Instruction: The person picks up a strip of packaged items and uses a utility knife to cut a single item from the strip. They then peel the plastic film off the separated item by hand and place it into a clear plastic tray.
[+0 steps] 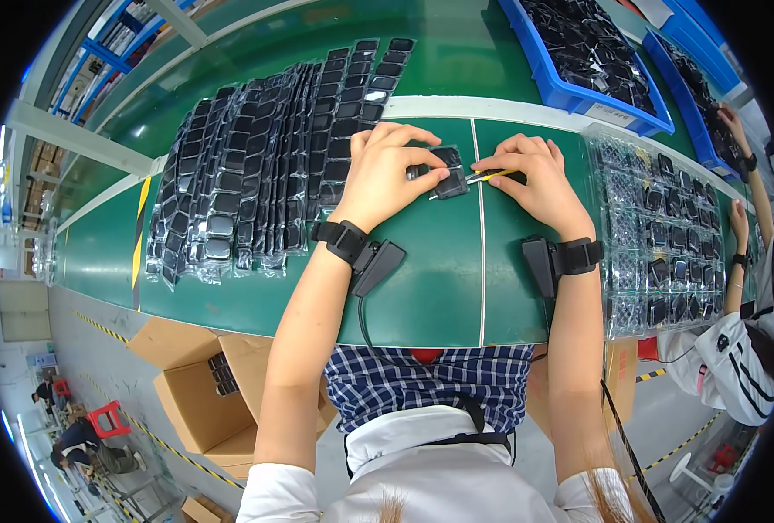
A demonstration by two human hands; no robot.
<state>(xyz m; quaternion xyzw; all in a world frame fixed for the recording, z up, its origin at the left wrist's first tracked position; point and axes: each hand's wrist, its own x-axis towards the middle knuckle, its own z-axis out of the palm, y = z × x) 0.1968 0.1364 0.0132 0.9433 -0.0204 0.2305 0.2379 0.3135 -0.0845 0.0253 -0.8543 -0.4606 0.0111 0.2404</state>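
My left hand [389, 171] is closed on a small dark, square-cornered piece [451, 185] that looks wrapped in clear film, gripping it from its left side between thumb and fingers. To its right, my right hand [531, 174] pinches a thin yellow-handled tool [497, 174]. The tool's slim metal tip meets the right edge of the dark piece; its exact kind is too small to make out. Just left of my left hand lie long strips [252, 174] of black rounded-square pieces in clear plastic, packed side by side on the green table [422, 288].
A clear tray [661, 235] with black pieces in its pockets lies right of my right forearm. Blue bins [596, 65] of black parts stand beyond. An opened cardboard box [208, 392] sits below the table's front edge. At far right, a co-worker's hands [736, 131] reach in.
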